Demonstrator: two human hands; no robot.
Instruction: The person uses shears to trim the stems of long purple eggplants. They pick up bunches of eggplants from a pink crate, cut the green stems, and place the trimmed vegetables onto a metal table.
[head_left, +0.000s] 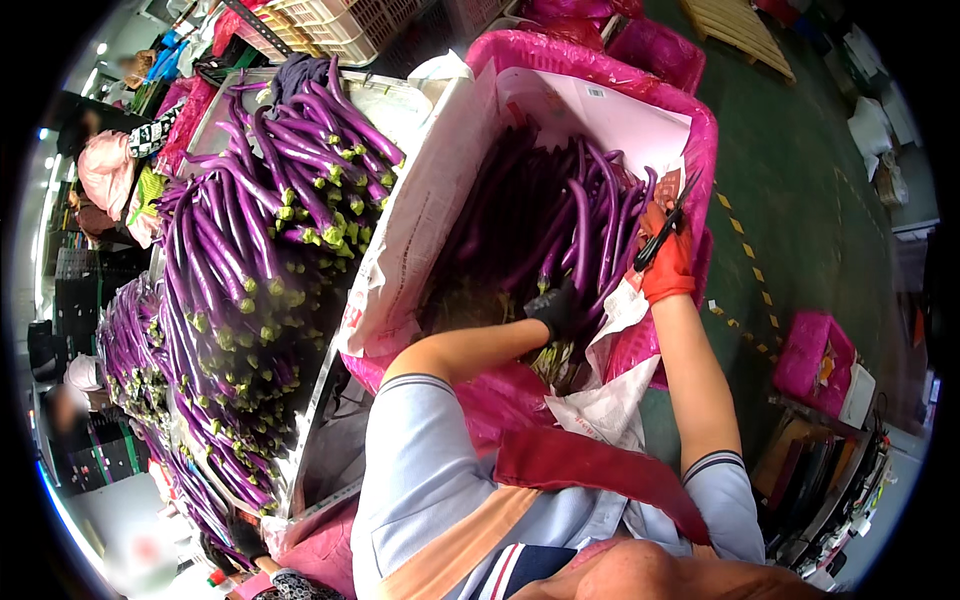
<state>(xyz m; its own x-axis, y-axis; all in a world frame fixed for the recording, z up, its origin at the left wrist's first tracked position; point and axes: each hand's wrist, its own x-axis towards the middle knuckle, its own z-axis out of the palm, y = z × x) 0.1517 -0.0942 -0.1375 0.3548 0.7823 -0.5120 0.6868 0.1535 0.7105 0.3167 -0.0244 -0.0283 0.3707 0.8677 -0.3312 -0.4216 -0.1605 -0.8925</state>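
Observation:
My left hand (553, 309), in a black glove, reaches into a pink plastic crate (600, 64) lined with printed paper (592, 97). It touches the stem ends of long purple eggplants (581, 225) inside; its fingers are partly hidden, so a grip cannot be made out. My right hand (667, 259) wears an orange-red glove and holds black-handled scissors (660, 241), blades pointing up and away. That hand is at the crate's right side, beside the eggplants and a torn flap of paper (626, 304). Deep shadow covers the crate's left half.
On my left, a metal-edged table (315, 420) bears heaped eggplants (225, 247), green stem ends towards me. A co-worker's dark-gloved hand (244, 538) touches eggplants at lower left. Plastic crates (322, 30) stand behind. A wooden pallet (739, 34) and a small pink crate (814, 367) are to the right.

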